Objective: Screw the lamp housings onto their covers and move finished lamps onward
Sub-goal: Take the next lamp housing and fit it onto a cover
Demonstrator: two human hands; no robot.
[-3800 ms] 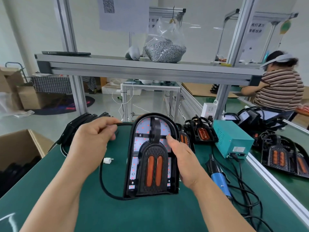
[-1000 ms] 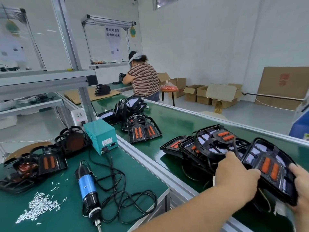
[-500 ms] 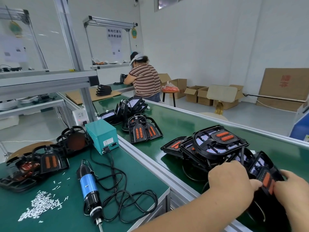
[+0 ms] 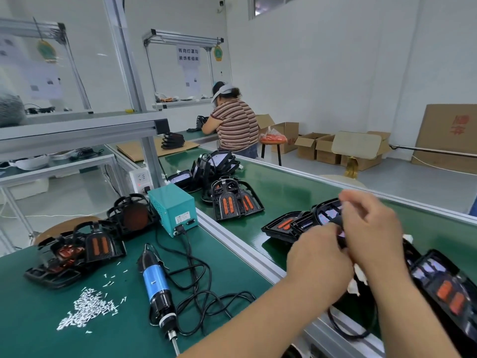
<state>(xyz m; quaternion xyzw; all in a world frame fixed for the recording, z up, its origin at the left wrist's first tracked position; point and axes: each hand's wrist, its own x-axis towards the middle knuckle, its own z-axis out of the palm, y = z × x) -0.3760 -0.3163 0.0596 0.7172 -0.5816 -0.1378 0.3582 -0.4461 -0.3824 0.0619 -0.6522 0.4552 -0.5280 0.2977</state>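
White walls and stacked cardboard boxes (image 4: 316, 148) are seen behind a long green conveyor belt (image 4: 284, 195) that runs beside the green desk (image 4: 33, 321). Both hands are held over the belt, among the finished lamps. The left hand (image 4: 318, 262) and the right hand (image 4: 371, 228) are brought close together, just in front of a pile of lamps (image 4: 291, 224), and something dark and thin, probably a lamp's black cable (image 4: 346, 329), appears to be pinched between them. The fingers of both hands are curled, but motion blur hides exactly what is gripped, so it cannot be told for certain. One lamp (image 4: 444, 288) is laid on the belt at the lower right, just beside the right wrist, orange strips up.

On the desk, an electric screwdriver (image 4: 156, 285) is left lying with its cord looped, next to a scatter of screws (image 4: 89, 310) and a heap of unfinished lamps (image 4: 77, 250).

Trouble could come from the loose cable: if it is dropped across the belt's edge rail, it may be snagged or dragged, and the lamp pulled askew. The crowded pile could also be knocked over by the hands.
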